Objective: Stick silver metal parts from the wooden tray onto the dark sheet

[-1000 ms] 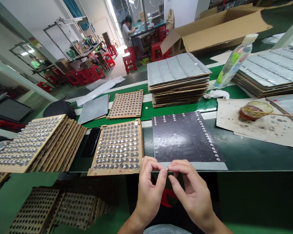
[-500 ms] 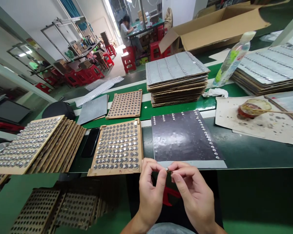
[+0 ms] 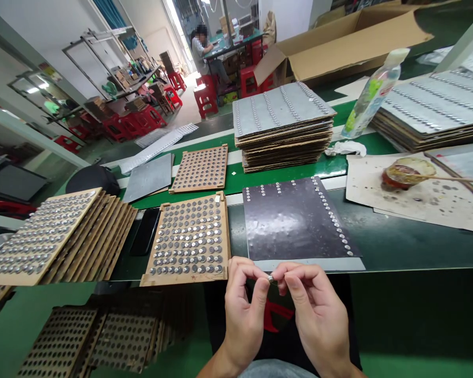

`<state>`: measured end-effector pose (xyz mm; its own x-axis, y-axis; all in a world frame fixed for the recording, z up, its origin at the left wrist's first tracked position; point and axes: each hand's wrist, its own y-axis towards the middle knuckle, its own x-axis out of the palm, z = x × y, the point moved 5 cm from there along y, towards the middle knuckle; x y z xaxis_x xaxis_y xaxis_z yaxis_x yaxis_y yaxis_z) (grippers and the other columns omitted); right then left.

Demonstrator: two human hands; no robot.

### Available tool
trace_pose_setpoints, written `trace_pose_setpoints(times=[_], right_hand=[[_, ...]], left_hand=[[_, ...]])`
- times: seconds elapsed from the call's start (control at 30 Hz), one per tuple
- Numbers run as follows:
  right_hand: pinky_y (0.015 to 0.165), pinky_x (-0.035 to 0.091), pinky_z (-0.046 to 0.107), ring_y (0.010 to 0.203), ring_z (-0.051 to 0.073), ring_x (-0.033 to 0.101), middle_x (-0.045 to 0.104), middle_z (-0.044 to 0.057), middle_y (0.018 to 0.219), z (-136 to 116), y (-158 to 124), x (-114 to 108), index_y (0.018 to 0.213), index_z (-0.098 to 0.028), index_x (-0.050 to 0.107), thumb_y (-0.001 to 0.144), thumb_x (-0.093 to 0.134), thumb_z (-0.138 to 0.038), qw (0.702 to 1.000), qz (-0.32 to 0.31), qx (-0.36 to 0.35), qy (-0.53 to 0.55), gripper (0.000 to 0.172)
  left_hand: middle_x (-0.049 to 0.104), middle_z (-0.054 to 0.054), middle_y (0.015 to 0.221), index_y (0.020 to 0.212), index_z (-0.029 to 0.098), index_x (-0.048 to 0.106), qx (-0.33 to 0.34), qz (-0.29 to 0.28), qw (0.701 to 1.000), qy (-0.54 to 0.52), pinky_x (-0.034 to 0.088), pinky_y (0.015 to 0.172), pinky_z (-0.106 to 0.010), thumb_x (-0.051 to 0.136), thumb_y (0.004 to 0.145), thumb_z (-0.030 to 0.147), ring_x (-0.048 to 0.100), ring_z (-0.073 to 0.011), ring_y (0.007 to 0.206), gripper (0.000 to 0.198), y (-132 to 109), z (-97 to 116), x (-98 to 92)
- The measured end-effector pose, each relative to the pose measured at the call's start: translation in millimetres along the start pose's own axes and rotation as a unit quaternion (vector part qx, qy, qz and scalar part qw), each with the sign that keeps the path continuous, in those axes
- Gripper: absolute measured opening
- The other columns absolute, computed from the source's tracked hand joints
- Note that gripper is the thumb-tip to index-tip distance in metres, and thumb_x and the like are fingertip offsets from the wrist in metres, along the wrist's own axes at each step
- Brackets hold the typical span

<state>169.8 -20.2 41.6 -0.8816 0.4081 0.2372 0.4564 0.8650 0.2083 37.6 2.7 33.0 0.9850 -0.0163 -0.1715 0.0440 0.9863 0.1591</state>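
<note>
Left hand point(image 3: 242, 310) and right hand point(image 3: 319, 315) meet fingertip to fingertip, pinching one small silver button cell point(image 3: 270, 278) between them, just below the table edge. Just beyond the fingertips lies a dark sheet point(image 3: 291, 220) with cells lined along its top and right edges; just beyond and left of the left hand's fingers, a wooden tray point(image 3: 189, 241) full of cells. Farther left sits a fanned stack of filled trays point(image 3: 59, 233), and well beyond the fingers a pile of cardboard sheets point(image 3: 284, 131), a plastic bottle point(image 3: 372, 94), an open carton point(image 3: 339, 42).
</note>
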Motion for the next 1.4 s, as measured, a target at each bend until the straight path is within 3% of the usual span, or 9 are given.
trace_pose_setpoints(times=[0.3, 0.53, 0.67, 0.9, 0.97, 1.03, 1.13, 1.2, 1.4], right_hand=[[0.056, 0.057, 0.017, 0.058, 0.01, 0.065, 0.074, 0.002, 0.077, 4, -1, -1, 0.082, -0.023, 0.067, 0.099, 0.064, -0.036, 1.0, -0.004, 0.015, 0.002, 0.021], [0.065, 0.058, 0.018, 0.067, 0.01, 0.065, 0.072, 0.003, 0.091, 13, -5, -2, 0.098, -0.026, 0.072, 0.099, 0.064, -0.036, 0.995, -0.047, 0.067, 0.061, 0.012], [0.066, 0.055, 0.018, 0.072, 0.012, 0.064, 0.066, 0.001, 0.08, 11, -1, 1, 0.085, -0.024, 0.071, 0.095, 0.07, -0.03, 0.994, -0.077, 0.057, 0.043, 0.012], [0.056, 0.048, 0.021, 0.059, 0.01, 0.052, 0.056, 0.0, 0.072, 24, 0, 3, 0.074, -0.02, 0.066, 0.093, 0.07, -0.043, 0.959, -0.123, 0.197, 0.164, 0.03], [0.058, 0.051, 0.023, 0.063, 0.011, 0.055, 0.058, 0.001, 0.079, 23, -1, 1, 0.085, -0.021, 0.069, 0.094, 0.067, -0.048, 0.967, -0.112, 0.168, 0.156, 0.029], [0.062, 0.053, 0.023, 0.067, 0.012, 0.057, 0.06, 0.003, 0.091, 17, -2, -2, 0.097, -0.024, 0.069, 0.095, 0.067, -0.046, 0.987, -0.096, 0.091, 0.096, 0.022], [0.069, 0.055, 0.023, 0.078, 0.013, 0.061, 0.059, 0.003, 0.098, 6, -4, -3, 0.096, -0.026, 0.066, 0.095, 0.067, -0.025, 0.995, -0.076, -0.04, -0.052, 0.002], [0.072, 0.055, 0.023, 0.085, 0.015, 0.062, 0.059, 0.004, 0.095, 0, -6, -1, 0.092, -0.025, 0.065, 0.094, 0.064, -0.015, 0.984, -0.069, -0.103, -0.127, 0.01], [0.069, 0.056, 0.022, 0.082, 0.014, 0.063, 0.06, 0.003, 0.092, -2, -7, -1, 0.09, -0.024, 0.061, 0.094, 0.059, -0.011, 0.973, -0.067, -0.144, -0.17, 0.013]], left_hand=[[0.05, -0.003, 0.085, 0.083, 0.021, 0.062, 0.032, -0.028, 0.999, 0.001, 0.043, 0.073, -0.029, 0.057, 0.101, 0.038, 0.051, -0.0185, 0.08, 0.025, -4, 0, 0.4], [0.049, -0.001, 0.086, 0.086, 0.022, 0.059, 0.048, -0.038, 0.998, -0.005, 0.042, 0.075, -0.026, 0.054, 0.103, 0.031, 0.05, -0.0166, 0.081, 0.02, -3, 2, 0.7], [0.049, 0.0, 0.087, 0.087, 0.022, 0.059, 0.05, -0.041, 0.998, -0.002, 0.041, 0.076, -0.025, 0.055, 0.102, 0.029, 0.049, -0.0161, 0.083, 0.017, -2, 2, 1.2], [0.049, 0.0, 0.087, 0.086, 0.022, 0.058, 0.025, -0.072, 0.997, -0.031, 0.042, 0.077, -0.025, 0.054, 0.103, 0.033, 0.05, -0.0157, 0.083, 0.021, 0, 1, 2.7], [0.049, 0.0, 0.086, 0.084, 0.022, 0.058, 0.017, -0.062, 0.998, -0.028, 0.042, 0.077, -0.025, 0.054, 0.104, 0.033, 0.05, -0.0155, 0.083, 0.023, 1, 0, 2.5], [0.049, 0.0, 0.085, 0.083, 0.021, 0.057, 0.013, -0.048, 0.999, -0.016, 0.042, 0.076, -0.024, 0.054, 0.104, 0.033, 0.05, -0.0153, 0.081, 0.024, 1, 0, 2.4], [0.048, 0.0, 0.085, 0.083, 0.021, 0.056, 0.008, -0.033, 0.999, 0.0, 0.042, 0.075, -0.024, 0.055, 0.103, 0.034, 0.05, -0.015, 0.08, 0.024, 0, 0, 2.8], [0.048, 0.0, 0.085, 0.083, 0.022, 0.056, 0.006, -0.025, 1.0, 0.007, 0.043, 0.074, -0.024, 0.055, 0.103, 0.034, 0.05, -0.0148, 0.08, 0.023, -1, 0, 2.9], [0.048, 0.0, 0.085, 0.083, 0.022, 0.056, 0.005, -0.013, 1.0, 0.021, 0.044, 0.074, -0.024, 0.054, 0.103, 0.033, 0.051, -0.0146, 0.079, 0.023, -2, 1, 2.5]])
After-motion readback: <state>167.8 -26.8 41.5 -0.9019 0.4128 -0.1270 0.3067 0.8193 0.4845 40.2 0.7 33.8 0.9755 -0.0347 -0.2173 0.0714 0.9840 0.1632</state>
